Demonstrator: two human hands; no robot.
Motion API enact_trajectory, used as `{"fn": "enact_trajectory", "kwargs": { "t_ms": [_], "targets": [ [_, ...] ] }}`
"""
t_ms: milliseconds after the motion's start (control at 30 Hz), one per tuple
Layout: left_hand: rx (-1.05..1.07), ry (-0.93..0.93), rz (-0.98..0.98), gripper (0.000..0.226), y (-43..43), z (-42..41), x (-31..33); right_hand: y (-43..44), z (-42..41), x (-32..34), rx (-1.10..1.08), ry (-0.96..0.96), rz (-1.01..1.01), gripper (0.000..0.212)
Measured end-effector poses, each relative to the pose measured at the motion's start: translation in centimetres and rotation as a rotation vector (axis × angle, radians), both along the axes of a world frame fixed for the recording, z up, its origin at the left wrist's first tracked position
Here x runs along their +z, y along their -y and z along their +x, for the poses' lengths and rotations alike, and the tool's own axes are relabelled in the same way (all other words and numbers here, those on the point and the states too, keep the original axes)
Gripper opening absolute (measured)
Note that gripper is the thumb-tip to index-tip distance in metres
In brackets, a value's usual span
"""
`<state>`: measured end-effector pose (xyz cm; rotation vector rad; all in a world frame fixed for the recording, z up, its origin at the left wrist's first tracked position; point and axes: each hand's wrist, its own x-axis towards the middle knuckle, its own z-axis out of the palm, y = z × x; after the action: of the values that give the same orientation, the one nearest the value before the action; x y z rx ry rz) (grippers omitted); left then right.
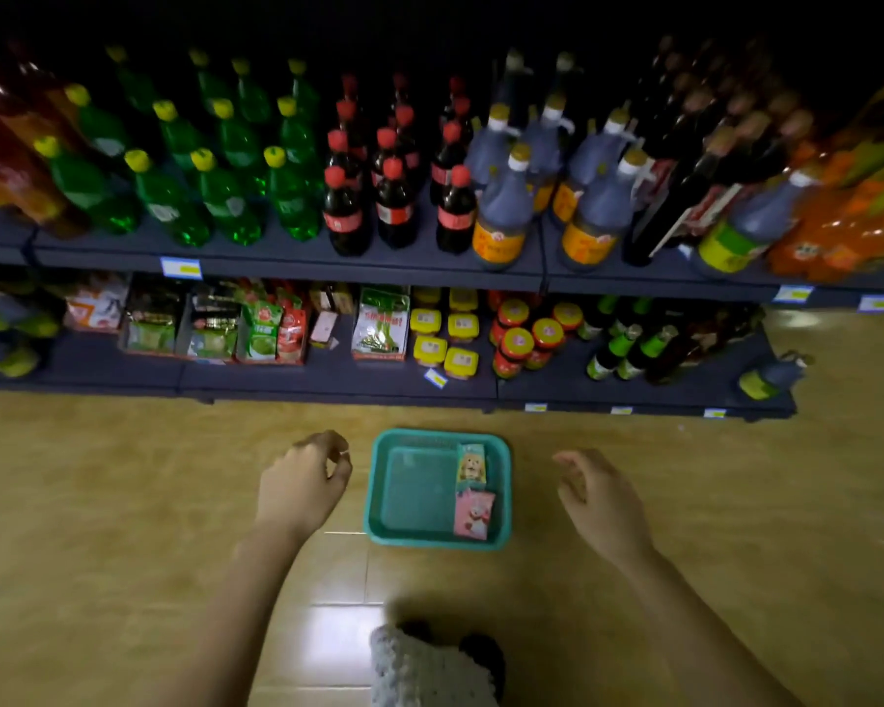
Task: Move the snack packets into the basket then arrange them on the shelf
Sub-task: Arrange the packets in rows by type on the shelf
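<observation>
Teal basket (409, 494) on tiled floor (123, 502).
In basket, against its right wall: green packet (471, 465) at far end, pink packet (473, 513) at near end, lying flat, ends touching or overlapping.
Left hand (302, 479) just left of basket, fingers loosely curled, nothing in them.
Right hand (600, 497) right of basket, fingers apart and relaxed, holding nothing.
Beyond basket: lower shelf (327, 377) with open boxes (215, 331) of pouches and yellow-lidded jars (445, 334).
Upper shelf (276, 250) above it: rows of green bottles (215, 196), cola bottles (394, 206).
</observation>
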<state>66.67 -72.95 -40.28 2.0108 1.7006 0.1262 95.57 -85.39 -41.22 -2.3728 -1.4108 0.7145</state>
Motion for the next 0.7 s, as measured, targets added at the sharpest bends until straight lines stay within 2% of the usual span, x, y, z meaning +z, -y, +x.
{"fn": "enact_trajectory", "kwargs": {
  "t_ms": [167,467,600,700],
  "targets": [
    [-0.058,-0.077,-0.068,0.025,0.9,3.3,-11.1,0.3,0.8,-11.0,0.008,-0.063,-0.062,0.031],
    [-0.236,-0.277,-0.096,0.032,0.1,8.5,-40.1,-0.5,1.6,-41.8,-0.057,-0.214,-0.136,0.030],
    [-0.314,-0.294,-0.147,0.034,0.1,9.8,-52.1,-0.9,1.5,-54.6,-0.083,-0.294,-0.120,0.043],
    [-0.345,-0.289,-0.166,0.035,-0.1,10.4,-58.8,-1.0,0.8,-62.0,-0.080,-0.343,-0.084,0.055]
  ]
}}
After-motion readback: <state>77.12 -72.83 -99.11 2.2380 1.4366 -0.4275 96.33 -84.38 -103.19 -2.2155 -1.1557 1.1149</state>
